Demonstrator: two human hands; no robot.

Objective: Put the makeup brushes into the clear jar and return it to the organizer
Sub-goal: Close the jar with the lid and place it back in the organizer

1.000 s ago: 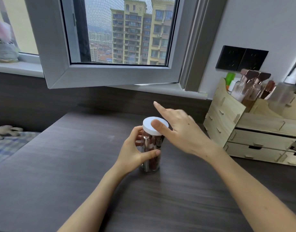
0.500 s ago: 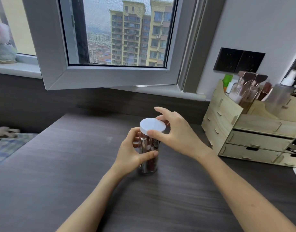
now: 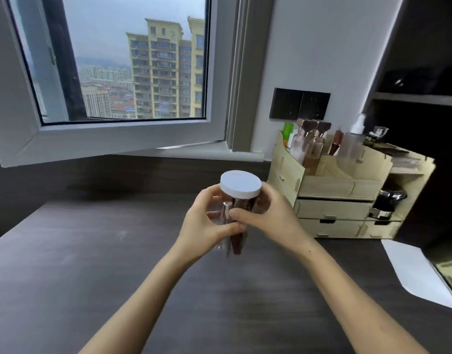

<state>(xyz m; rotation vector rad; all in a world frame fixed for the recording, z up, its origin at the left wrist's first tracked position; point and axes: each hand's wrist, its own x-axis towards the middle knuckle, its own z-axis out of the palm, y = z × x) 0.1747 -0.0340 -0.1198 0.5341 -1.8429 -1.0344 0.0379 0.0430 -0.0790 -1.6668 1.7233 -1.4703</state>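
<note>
The clear jar with a white lid is held upright above the dark table, in the middle of the head view. Brown and silver makeup brushes stand inside it. My left hand wraps its left side. My right hand grips its right side, thumb across the front. The pale wooden organizer stands to the right against the wall, with drawers below and open compartments on top.
Bottles and a spray bottle stand in the organizer's top compartments. An open window sash juts over the table's far edge. White paper lies at the right. The dark table spreads around my arms.
My right hand left the lid and took the jar's side. Both hands have lifted the jar off the table. The view has turned right toward the organizer.
</note>
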